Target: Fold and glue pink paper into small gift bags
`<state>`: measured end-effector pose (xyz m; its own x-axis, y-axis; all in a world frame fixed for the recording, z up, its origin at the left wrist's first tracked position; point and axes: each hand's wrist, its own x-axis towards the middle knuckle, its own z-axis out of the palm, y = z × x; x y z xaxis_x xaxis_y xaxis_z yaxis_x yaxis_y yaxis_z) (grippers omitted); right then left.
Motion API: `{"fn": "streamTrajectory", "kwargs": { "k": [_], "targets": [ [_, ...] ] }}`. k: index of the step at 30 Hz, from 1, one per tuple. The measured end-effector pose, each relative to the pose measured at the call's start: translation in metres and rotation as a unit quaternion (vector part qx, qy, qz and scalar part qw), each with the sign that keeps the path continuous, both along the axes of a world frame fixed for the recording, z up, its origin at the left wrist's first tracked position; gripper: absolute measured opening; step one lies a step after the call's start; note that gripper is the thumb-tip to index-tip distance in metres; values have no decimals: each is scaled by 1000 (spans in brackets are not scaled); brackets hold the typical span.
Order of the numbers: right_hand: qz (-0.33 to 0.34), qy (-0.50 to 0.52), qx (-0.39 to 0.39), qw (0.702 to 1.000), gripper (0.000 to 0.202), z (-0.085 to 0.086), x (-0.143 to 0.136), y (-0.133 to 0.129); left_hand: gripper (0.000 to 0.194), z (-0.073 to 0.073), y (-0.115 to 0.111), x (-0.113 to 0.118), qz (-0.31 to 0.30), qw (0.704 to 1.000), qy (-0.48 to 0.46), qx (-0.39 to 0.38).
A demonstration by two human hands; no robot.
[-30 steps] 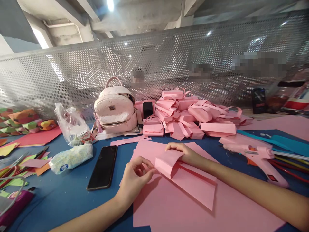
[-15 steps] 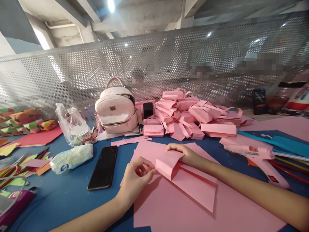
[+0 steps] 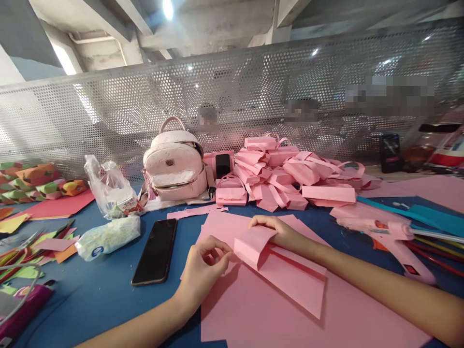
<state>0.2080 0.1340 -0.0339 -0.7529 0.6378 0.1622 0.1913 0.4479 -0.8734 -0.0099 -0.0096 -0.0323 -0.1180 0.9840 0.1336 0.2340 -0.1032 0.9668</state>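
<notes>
A folded piece of pink paper (image 3: 290,280) is held up at a slant over flat pink sheets (image 3: 232,314), its near part bent into a box-like end. My right hand (image 3: 277,232) grips it from behind and above; some of its fingers are hidden by the paper. At the paper's left corner, my left hand (image 3: 208,261) has thumb and forefinger pinched together, touching or almost touching the edge. Whether paper lies between those fingertips is hard to make out.
Behind the sheets rises a heap of folded pink paper pieces (image 3: 275,174). A pink glue gun (image 3: 391,237) lies at right. To the left are a phone (image 3: 155,251), a tissue pack (image 3: 108,238), a backpack (image 3: 174,164), a plastic bag (image 3: 108,186) and paper scraps (image 3: 54,244).
</notes>
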Motion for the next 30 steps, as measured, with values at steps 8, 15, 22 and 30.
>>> {"fn": "streamTrajectory", "kwargs": {
  "k": [8, 15, 22, 30],
  "targets": [
    [-1, 4, 4, 1000, 14, 2, 0, 0, 10, -3, 0, 0, -7, 1000, 13, 7],
    [-6, -2, 5, 1000, 14, 7, -1, -3, 10, -1, -2, 2, -3, 1000, 18, 10],
    [-2, 1, 8, 1000, 16, 5, 0, -2, 9, 3, -2, 3, -1, 1000, 14, 15],
    [0, 5, 4, 1000, 13, 2, 0, -1, 13, -1, -1, 1, -6, 1000, 16, 19]
  ]
}}
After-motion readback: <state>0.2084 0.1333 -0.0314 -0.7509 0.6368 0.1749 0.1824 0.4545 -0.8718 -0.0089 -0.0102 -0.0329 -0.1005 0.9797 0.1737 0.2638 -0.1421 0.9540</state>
